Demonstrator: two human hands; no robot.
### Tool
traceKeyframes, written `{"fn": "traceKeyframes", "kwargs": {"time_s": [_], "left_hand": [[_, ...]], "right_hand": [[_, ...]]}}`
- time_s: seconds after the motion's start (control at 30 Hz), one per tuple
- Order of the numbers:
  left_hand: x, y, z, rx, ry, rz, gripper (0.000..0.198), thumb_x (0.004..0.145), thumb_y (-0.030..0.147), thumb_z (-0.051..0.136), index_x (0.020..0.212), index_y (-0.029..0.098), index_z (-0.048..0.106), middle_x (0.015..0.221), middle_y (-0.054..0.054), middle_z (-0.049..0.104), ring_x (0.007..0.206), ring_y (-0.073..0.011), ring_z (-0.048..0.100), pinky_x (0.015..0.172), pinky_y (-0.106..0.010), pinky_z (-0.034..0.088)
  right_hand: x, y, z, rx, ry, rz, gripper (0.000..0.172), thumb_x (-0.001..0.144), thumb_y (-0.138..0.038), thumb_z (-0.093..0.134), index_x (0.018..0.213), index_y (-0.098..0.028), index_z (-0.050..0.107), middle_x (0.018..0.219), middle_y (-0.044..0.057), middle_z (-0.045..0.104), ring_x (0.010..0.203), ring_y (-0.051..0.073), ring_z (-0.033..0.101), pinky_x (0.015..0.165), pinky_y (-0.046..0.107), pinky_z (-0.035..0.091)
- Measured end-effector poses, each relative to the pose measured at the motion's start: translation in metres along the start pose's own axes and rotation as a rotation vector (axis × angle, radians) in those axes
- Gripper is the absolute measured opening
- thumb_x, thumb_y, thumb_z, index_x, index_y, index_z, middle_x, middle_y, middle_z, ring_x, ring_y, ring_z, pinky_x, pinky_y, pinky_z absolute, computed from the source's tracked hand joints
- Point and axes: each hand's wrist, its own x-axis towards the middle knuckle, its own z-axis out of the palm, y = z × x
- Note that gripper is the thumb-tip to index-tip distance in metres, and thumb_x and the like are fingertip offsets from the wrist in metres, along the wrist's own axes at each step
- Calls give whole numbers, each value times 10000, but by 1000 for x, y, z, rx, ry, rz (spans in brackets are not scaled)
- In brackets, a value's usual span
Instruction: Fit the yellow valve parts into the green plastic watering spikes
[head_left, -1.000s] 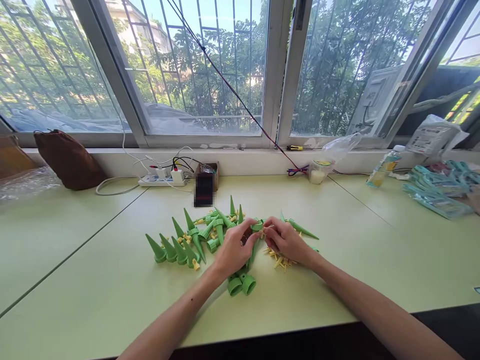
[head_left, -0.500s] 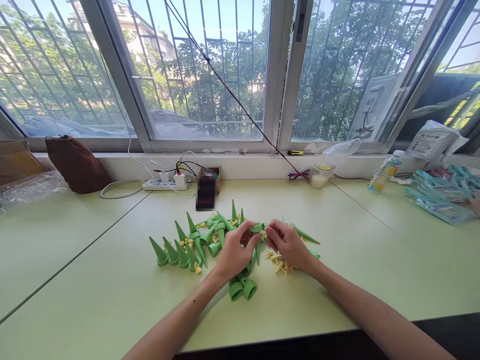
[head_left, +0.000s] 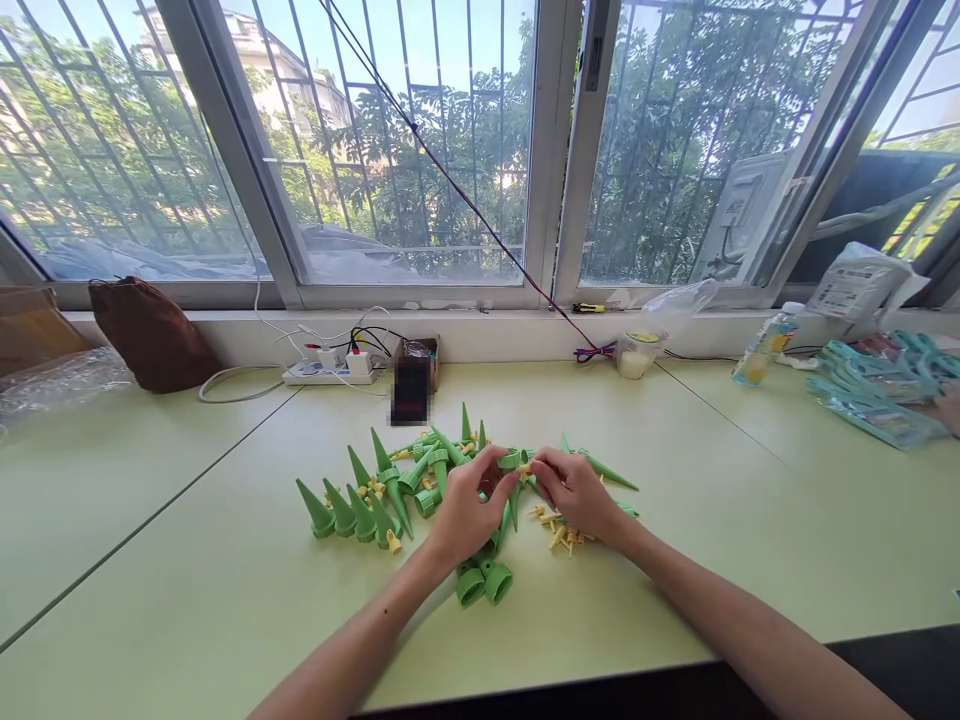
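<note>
My left hand (head_left: 474, 502) is closed round a green plastic cap (head_left: 512, 459), its round opening turned up toward me. Against that cap my right hand (head_left: 576, 490) pinches a small yellow plastic fitting (head_left: 525, 469); the fingers cover most of it. Below my right hand lies a loose pile of yellow fittings (head_left: 564, 532). Several green cones (head_left: 363, 515) stand in a slanting row on the left. More green spikes and caps (head_left: 427, 470) are heaped behind my left hand. Two green caps (head_left: 496, 582) lie near my left wrist, open ends toward me.
Along the window wall are a brown drawstring bag (head_left: 154, 335), a power strip (head_left: 330, 374), a small box (head_left: 420, 350), a plastic cup (head_left: 639, 355) and a drink bottle (head_left: 766, 345). Teal packets (head_left: 874, 395) lie at the right, with part of another person's hand at the edge.
Both hands stay nearly in place, the right fingers shifting slightly at the yellow fitting by the cap. The view has tilted a little; the piles look unchanged.
</note>
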Motion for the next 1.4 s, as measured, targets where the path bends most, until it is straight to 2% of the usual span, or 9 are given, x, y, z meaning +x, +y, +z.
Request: {"fn": "traceKeyframes", "kwargs": {"time_s": [0.1,0.2,0.37,0.6,0.83,0.93,1.07,1.23,1.4], "left_hand": [[0,0,0,-7,0,-5,181,897,347,575,977,186,555,689,12,604,596,-126,585,582,-231,475],[1,-2,0,-21,5,-6,190,896,359,577,974,187,556,655,26,580,571,-119,567,560,-223,465],[2,-3,0,-38,29,-25,208,889,371,585,982,187,556,643,35,549,552,-108,524,545,-217,440],[2,-2,0,-94,20,-44,205,876,368,606,957,186,561,621,45,516,555,-101,494,533,-212,399],[7,-4,1,-343,12,-190,280,842,421,626,948,186,518,526,96,391,416,-78,414,415,-201,320],[5,-2,-1,-211,23,-109,238,852,384,620,945,182,534,564,68,472,487,-93,474,471,-207,371],[3,2,-3,-10,20,9,171,872,343,598,915,186,543,596,43,539,534,-102,504,530,-216,411],[2,5,-3,5,1,31,158,880,339,582,899,189,539,590,48,521,531,-104,493,536,-213,420],[2,6,-4,-8,19,38,165,877,347,586,909,189,551,597,40,536,532,-109,509,538,-219,440]], "right_hand": [[0,-1,0,-49,7,-2,422,1000,-439,401,648,-207,418,516,-46,444,473,106,376,495,252,319],[1,-2,1,-76,19,-15,435,1003,-453,388,649,-204,439,541,-33,477,491,111,406,516,252,343],[0,-4,2,-52,33,-38,300,983,-428,451,860,-187,582,650,-15,533,547,123,458,538,248,381],[0,2,2,-64,34,-61,257,979,-370,463,883,-181,608,670,-4,561,566,128,481,556,249,398],[0,2,3,-81,70,-81,194,945,-353,530,950,-189,634,748,19,612,638,150,526,610,262,436],[1,1,2,-79,66,-77,194,948,-353,526,939,-190,632,749,18,612,633,147,519,607,262,428],[1,2,0,-100,34,-67,265,970,-382,477,832,-190,596,628,-15,539,550,129,446,547,254,373],[1,6,-1,-139,5,-74,399,997,-411,405,666,-196,465,553,-42,431,521,113,365,526,250,306],[1,6,0,-152,21,-91,442,1001,-420,389,617,-200,398,548,-46,383,520,110,325,519,254,280]]}}
